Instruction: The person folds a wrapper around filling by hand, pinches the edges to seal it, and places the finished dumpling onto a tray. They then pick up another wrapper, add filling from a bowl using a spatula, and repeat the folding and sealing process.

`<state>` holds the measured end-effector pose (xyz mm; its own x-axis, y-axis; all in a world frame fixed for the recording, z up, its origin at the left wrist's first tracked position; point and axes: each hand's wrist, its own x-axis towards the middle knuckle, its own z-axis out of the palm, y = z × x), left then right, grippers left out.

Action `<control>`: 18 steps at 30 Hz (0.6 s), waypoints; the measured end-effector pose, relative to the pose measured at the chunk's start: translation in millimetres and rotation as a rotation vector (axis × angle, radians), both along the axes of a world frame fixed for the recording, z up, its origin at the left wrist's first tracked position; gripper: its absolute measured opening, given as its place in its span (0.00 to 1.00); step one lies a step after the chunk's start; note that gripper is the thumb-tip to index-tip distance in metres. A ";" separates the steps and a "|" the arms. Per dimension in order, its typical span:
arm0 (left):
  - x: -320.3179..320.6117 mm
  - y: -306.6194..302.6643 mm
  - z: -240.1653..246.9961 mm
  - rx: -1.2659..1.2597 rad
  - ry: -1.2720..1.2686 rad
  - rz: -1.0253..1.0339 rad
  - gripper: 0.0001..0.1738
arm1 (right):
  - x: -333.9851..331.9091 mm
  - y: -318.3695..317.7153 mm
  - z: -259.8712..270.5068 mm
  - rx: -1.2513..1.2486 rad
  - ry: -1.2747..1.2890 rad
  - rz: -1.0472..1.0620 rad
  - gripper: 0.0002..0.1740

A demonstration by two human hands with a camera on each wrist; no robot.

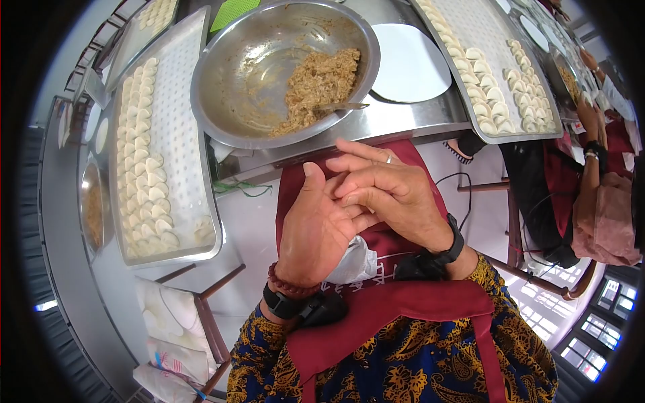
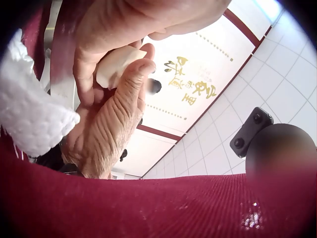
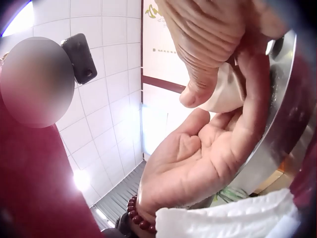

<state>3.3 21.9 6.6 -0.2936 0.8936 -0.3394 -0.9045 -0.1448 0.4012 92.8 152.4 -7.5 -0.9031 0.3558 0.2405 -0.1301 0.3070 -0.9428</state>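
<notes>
Both hands meet above the apron in the head view, the left hand (image 1: 316, 232) palm up and the right hand (image 1: 403, 201) over its fingers. Between them is a small folded piece of pale dough (image 2: 118, 67), hidden in the head view. In the right wrist view the left hand (image 3: 198, 163) curls its fingers behind the dough (image 3: 227, 91), while the right hand (image 3: 210, 37) has its thumb against the near side. The left wrist view shows the right hand (image 2: 109, 124) pinching the dough beside the left hand (image 2: 153, 22).
A steel bowl (image 1: 232, 101) with brown filling (image 1: 322, 80) and a spoon (image 1: 342, 106) stands ahead. Trays with rows of dumplings lie left (image 1: 181, 154) and right (image 1: 497, 67). A white plate (image 1: 410, 64) is beside the bowl. Another person's arm (image 1: 590, 168) shows at far right.
</notes>
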 end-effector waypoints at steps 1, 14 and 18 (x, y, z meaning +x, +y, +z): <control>0.8 0.5 3.1 -0.016 0.010 0.038 0.40 | 0.4 0.0 0.9 -0.044 -0.005 0.005 0.08; 1.9 -2.5 -0.8 -0.028 0.021 0.057 0.41 | -0.5 -0.5 2.0 0.047 0.026 0.002 0.08; 2.9 -1.3 3.0 -0.032 -0.040 0.106 0.37 | -3.0 0.2 5.8 0.075 0.013 -0.026 0.07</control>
